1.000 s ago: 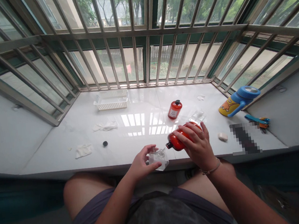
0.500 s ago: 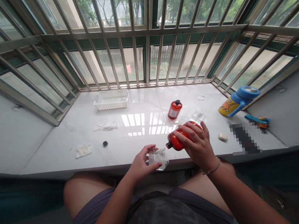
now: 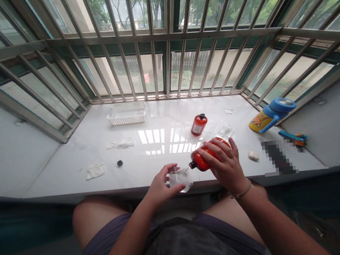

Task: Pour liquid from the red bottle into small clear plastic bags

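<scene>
My right hand [image 3: 223, 160] is wrapped round a red bottle [image 3: 202, 159], tipped on its side with its black neck pointing left and down. No cap sits on that neck. Just left of the mouth, my left hand [image 3: 165, 185] grips a small clear plastic container [image 3: 180, 180] between thumb and fingers, at the counter's front edge. Fine clear streaks show by the bottle mouth, above the container; how full it is I cannot tell. A round black cap [image 3: 119, 163] lies to the left. Farther back stands a second red bottle [image 3: 199, 125] with a black top and a pale label.
On the white counter [image 3: 161, 161] are a white perforated basket [image 3: 127, 114], crumpled tissues [image 3: 95, 171], a clear plastic packet [image 3: 226, 131], a small white lump [image 3: 253, 155], a blue-and-yellow flask [image 3: 269, 115] and keys on a blue strap [image 3: 294, 138]. Metal window bars [image 3: 140, 69] close off the back.
Almost nothing differs. Both hands, the tilted red bottle and the clear container keep nearly the same places, with only a slight shift of the container.
</scene>
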The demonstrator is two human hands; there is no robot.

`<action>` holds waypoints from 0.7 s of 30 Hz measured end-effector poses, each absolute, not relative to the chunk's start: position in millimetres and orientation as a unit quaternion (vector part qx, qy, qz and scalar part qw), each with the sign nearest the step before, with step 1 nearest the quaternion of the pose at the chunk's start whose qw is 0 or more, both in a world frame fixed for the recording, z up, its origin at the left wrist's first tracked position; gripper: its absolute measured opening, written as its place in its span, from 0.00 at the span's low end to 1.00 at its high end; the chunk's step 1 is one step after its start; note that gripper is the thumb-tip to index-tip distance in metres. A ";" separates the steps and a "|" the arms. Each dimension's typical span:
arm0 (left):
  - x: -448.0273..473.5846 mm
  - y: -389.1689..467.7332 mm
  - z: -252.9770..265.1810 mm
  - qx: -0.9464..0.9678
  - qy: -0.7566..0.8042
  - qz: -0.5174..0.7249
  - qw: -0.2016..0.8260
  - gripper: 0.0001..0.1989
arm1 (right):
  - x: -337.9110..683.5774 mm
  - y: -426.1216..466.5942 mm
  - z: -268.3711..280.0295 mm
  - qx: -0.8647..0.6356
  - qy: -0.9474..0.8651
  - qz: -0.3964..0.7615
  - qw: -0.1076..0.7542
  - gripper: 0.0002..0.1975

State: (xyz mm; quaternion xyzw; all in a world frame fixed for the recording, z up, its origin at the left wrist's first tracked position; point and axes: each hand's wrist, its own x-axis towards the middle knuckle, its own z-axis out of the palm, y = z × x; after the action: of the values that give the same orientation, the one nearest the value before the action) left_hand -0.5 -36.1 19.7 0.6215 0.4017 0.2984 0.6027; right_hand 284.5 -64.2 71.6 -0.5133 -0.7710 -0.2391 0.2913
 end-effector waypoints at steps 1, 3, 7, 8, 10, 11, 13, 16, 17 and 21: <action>-0.5 -36.4 21.0 0.624 0.402 0.298 0.600 0.38 | 284.4 -64.3 71.9 -0.514 -0.771 -0.239 0.291 0.23; -0.3 -36.9 23.7 0.628 0.403 0.299 0.595 0.37 | 284.2 -64.3 72.4 -0.515 -0.770 -0.239 0.291 0.24; 0.4 -37.8 27.1 0.638 0.405 0.301 0.582 0.37 | 284.6 -64.3 73.0 -0.517 -0.770 -0.237 0.289 0.24; 0.6 -37.9 27.4 0.639 0.407 0.302 0.578 0.37 | 284.8 -64.3 73.1 -0.517 -0.771 -0.237 0.288 0.24; 0.8 -38.0 27.3 0.641 0.412 0.304 0.572 0.37 | 285.1 -64.3 73.2 -0.517 -0.771 -0.238 0.286 0.24; 0.9 -38.0 27.0 0.642 0.413 0.305 0.570 0.37 | 285.2 -64.2 73.3 -0.517 -0.771 -0.239 0.286 0.24; 0.8 -37.9 26.4 0.642 0.415 0.305 0.568 0.38 | 285.2 -64.1 73.6 -0.517 -0.770 -0.241 0.285 0.24; 0.6 -37.8 25.8 0.644 0.414 0.304 0.566 0.38 | 285.0 -63.9 74.1 -0.517 -0.770 -0.244 0.284 0.24; 0.5 -37.8 25.8 0.644 0.415 0.304 0.566 0.38 | 285.0 -63.8 74.2 -0.516 -0.771 -0.245 0.282 0.24; 0.8 -38.1 25.7 0.643 0.418 0.305 0.565 0.38 | 285.7 -63.7 74.3 -0.516 -0.773 -0.244 0.278 0.25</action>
State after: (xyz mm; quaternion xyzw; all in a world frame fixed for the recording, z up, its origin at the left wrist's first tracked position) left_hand 0.8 -38.1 25.7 0.6430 0.4179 0.3052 0.5646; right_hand 285.7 -63.7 74.3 -0.5162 -0.7726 -0.2443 0.2775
